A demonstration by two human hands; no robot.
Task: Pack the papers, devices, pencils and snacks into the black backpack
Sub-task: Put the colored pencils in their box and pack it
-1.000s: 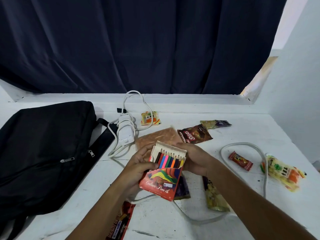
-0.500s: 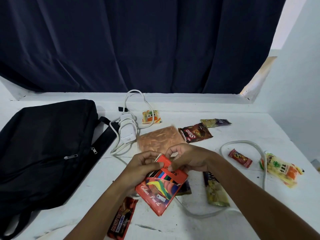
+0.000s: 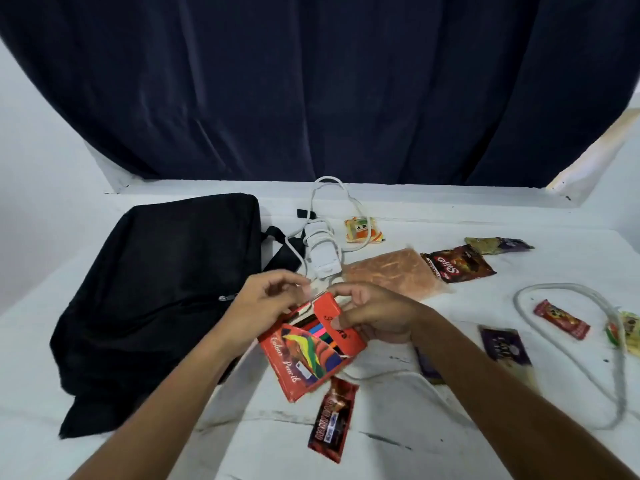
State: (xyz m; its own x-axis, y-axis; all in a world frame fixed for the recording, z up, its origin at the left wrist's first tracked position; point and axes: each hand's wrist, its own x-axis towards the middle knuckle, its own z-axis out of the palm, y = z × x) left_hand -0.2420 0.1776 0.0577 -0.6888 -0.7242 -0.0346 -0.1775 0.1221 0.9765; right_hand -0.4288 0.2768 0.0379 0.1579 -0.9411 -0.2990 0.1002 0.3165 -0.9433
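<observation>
Holding the red cardboard box of colour pencils [image 3: 308, 355] above the white tabletop [image 3: 398, 441], centre of frame, both hands work at its top end. Left hand [image 3: 263, 303]: fingers curled, pinching near the box's upper corner at the flap edge. Right hand [image 3: 377, 317]: fingers curled around the red top flap [image 3: 327, 308], thumb pressing on the front. Pencil tips show in the gap under the flap, so the box is not fully closed; judged purpose of this hold is tucking the flap in so no pencils spill during packing.

Black fabric backpack [image 3: 162, 292] lies flat, left of centre, just beside the left hand; zipper pull visible, whether the zip is open cannot be told. Likely kept close for a short transfer.

Unpacked on the tabletop: white charger with coiled cable [image 3: 322, 254] upper centre; brown snack packet [image 3: 457, 263] centre right; small red candy wrapper [image 3: 561, 318] far right; dark red snack bar [image 3: 332, 419] lower centre, below the box.
</observation>
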